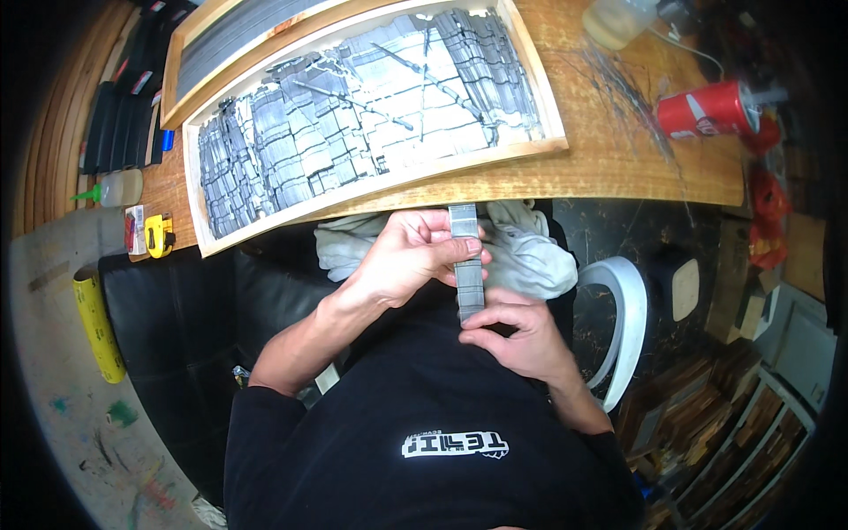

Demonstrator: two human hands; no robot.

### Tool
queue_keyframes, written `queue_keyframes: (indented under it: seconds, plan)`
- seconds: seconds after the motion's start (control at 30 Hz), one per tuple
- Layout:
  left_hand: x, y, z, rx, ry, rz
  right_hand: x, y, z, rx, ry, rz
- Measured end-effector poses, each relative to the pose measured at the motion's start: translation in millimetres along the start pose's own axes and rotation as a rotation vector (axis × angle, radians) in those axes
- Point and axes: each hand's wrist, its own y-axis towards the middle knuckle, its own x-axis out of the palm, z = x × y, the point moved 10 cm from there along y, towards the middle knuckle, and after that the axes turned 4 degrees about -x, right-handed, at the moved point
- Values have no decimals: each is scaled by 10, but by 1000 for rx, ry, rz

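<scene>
Seen from above, a person in a black top holds a narrow grey metal strip upright in front of their chest, just below the near edge of a wooden desk. Both hands are closed on it: the left hand wraps its fingers around the strip's upper part, and the right hand pinches its lower end between thumb and fingers. Behind the strip a crumpled white cloth lies in the lap area. On the desk sits a shallow wooden-framed tray packed with rows of similar grey strips, with a 2nd framed tray beside it at upper left. A red drink can lies on its side at right, and a yellow tape measure sits at the desk's left end.
</scene>
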Motion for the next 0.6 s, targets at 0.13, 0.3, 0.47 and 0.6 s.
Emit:
queue_keyframes:
  seconds: [0.13, 0.3, 0.47, 0.6]
  plan:
    - [76, -127, 26, 43, 29, 39, -606, 67, -199, -266, 456, 224]
    - [244, -258, -18, 116, 38, 56, -489, 419, -368, -261, 1159, -7]
    - [204, -303, -76, 128, 57, 58, -424, 473, -331, -272, 1291, -49]
    - [171, -311, -93, 142, 45, 49, -391, 514, -328, -288, 1346, -38]
